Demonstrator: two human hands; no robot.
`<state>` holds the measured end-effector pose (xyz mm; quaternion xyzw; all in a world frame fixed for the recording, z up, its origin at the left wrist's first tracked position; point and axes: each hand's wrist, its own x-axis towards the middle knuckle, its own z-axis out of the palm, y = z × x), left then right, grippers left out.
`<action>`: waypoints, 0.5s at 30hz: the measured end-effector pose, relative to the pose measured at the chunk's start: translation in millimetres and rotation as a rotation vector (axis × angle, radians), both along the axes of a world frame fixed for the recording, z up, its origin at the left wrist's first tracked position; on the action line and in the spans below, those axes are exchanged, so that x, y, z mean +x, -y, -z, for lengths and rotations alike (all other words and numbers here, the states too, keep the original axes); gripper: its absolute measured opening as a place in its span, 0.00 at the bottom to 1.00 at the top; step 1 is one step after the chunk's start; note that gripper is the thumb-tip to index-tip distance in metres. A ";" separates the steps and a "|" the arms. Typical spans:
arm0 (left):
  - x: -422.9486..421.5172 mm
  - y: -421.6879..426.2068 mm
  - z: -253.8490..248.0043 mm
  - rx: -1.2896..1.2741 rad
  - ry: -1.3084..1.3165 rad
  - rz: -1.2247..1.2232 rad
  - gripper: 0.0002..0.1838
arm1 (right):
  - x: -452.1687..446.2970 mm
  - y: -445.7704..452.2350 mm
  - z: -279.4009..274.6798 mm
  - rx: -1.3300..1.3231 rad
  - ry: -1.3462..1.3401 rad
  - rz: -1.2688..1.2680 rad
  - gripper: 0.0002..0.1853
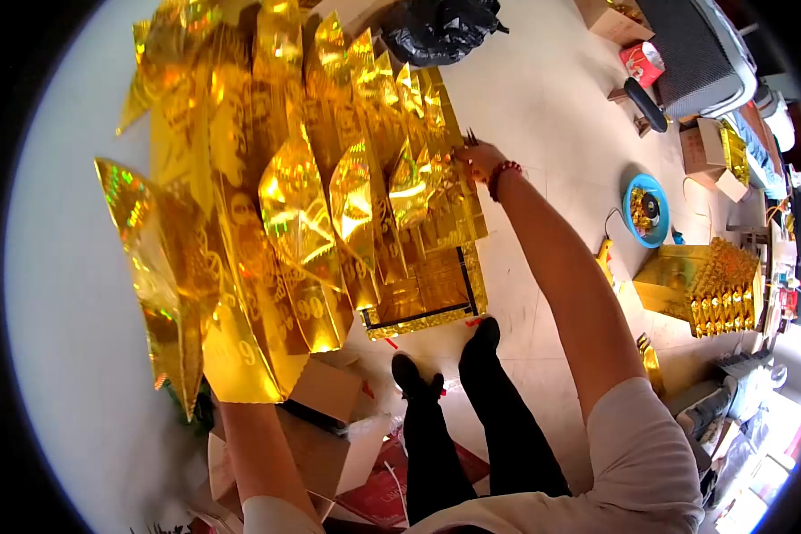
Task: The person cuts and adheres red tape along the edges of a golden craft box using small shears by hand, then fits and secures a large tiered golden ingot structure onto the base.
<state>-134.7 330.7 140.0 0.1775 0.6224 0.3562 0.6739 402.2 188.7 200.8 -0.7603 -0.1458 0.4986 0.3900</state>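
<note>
A large gold foil paper structure [298, 209] fills the upper left of the head view. It has rows of shiny, pointed foil pieces and panels printed with lettering. At its lower end is an open box-like part [423, 285] with black strips along its edges. My right hand [483, 163], with a red bead bracelet on the wrist, is closed on the structure's right edge. A small dark pointed thing shows at its fingertips, too small to name. My left forearm [258, 449] reaches up behind the lower left of the foil, which hides my left hand.
Cardboard boxes [325, 392] lie on the floor by my feet. A black plastic bag [445, 28] is at the top. To the right are a blue basin [647, 211], another gold foil structure [703, 289], an open carton [705, 156] and a dark chair [690, 53].
</note>
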 end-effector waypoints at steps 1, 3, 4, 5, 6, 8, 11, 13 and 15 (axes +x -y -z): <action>-1.2 -6.5 7.8 -0.006 0.006 -0.008 0.14 | 8.6 -8.5 4.0 -0.056 -0.002 -0.021 0.19; -3.4 -16.9 22.2 -0.021 0.015 -0.014 0.14 | 26.8 -19.6 32.1 0.020 0.301 -0.331 0.17; -3.0 -23.4 27.8 -0.025 0.021 -0.014 0.14 | 29.9 -25.6 33.2 0.061 0.471 -0.455 0.15; -4.0 -28.7 31.3 -0.033 0.028 -0.017 0.14 | 26.5 -28.8 36.0 0.049 -0.007 0.021 0.14; -7.5 -34.9 40.0 -0.037 0.032 -0.019 0.14 | 24.2 -32.3 32.8 0.048 -0.014 0.022 0.14; -10.7 -44.1 49.4 -0.054 0.041 -0.018 0.14 | 21.6 -32.7 33.7 0.014 0.009 0.064 0.09; -28.7 -60.7 76.6 -0.083 0.062 -0.014 0.14 | 20.2 -24.9 44.1 0.211 -0.009 0.079 0.14; -42.3 -73.7 94.2 -0.096 0.078 -0.007 0.14 | 17.2 -19.5 33.1 0.205 -0.043 0.087 0.16; -59.6 -88.3 114.4 -0.128 0.095 -0.007 0.14 | 14.0 -18.4 25.8 0.203 -0.078 0.094 0.17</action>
